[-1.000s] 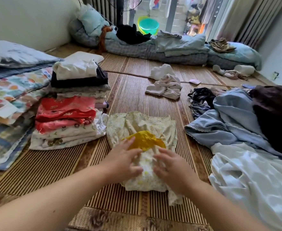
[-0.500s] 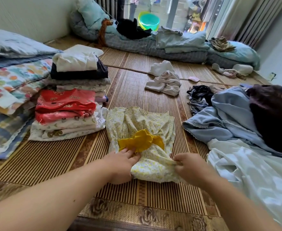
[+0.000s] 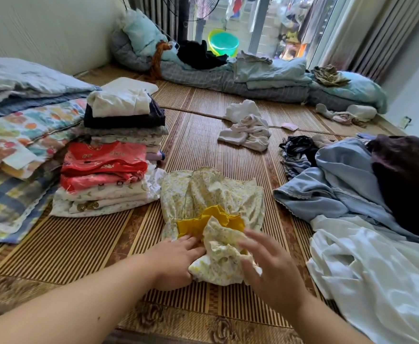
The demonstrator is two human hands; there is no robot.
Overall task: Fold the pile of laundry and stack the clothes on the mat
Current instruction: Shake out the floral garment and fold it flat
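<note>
A pale yellow floral dress point(image 3: 210, 192) with a mustard yellow trim point(image 3: 210, 217) lies on the woven mat point(image 3: 79, 249) in front of me. Its lower part is turned up over the trim in a loose bunch. My left hand point(image 3: 176, 259) rests flat on the dress's left edge. Fingers spread and blurred, my right hand point(image 3: 273, 266) hovers on the bunched fold. Left of the dress stand two folded stacks, one topped in red point(image 3: 104, 165) and a taller one point(image 3: 124, 120) behind it. The unfolded pile lies to the right: a blue garment point(image 3: 339, 184), white satin point(image 3: 377, 274), dark brown cloth point(image 3: 406, 177).
Crumpled white clothes point(image 3: 248, 130) and a dark striped garment point(image 3: 295, 155) lie further out on the mat. Folded quilts point(image 3: 17, 135) border the left side. Bedding point(image 3: 265, 78) runs along the back wall, with a green basin point(image 3: 224, 43) beyond it.
Both hands pinched the dress's near hem half a second ago; the hem has since been lifted forward over the yellow trim, and my right hand has spread its fingers.
</note>
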